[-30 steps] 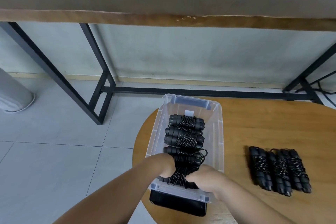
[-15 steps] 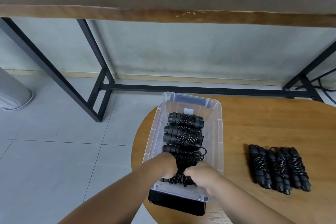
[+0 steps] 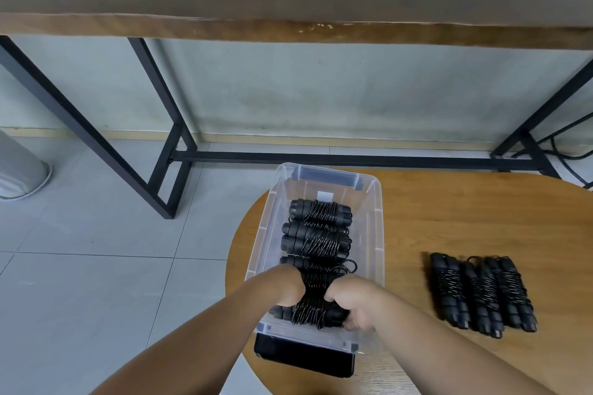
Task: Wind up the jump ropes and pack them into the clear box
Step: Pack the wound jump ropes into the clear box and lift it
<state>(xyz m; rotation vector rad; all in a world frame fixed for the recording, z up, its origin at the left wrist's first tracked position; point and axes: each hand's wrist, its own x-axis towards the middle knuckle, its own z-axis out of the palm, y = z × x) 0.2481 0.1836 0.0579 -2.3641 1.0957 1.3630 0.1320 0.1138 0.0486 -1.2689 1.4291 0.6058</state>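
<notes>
Clear box (image 3: 375, 228) set at the round wooden table's (image 3: 465, 221) left edge, within easy reach. Left hand (image 3: 285, 287) and right hand (image 3: 351, 298) both curled on a wound jump rope (image 3: 313, 308), probably seating it crosswise behind 3 packed bundles (image 3: 317, 234). 3 more wound ropes (image 3: 481, 293) staged apart at right, likely next.

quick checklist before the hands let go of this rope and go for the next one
1. Held jump rope inside the clear box: ok.
2. Left hand and right hand both gripping it: ok.
3. Rope fully seated on the box floor: cannot tell, the hands hide it.
4. Cord stays wound: cannot tell; a loop sticks out behind the hands.
5. Wound ropes on the round table waiting to be packed: ok.
6. Room in the box for them: cannot tell.
</notes>
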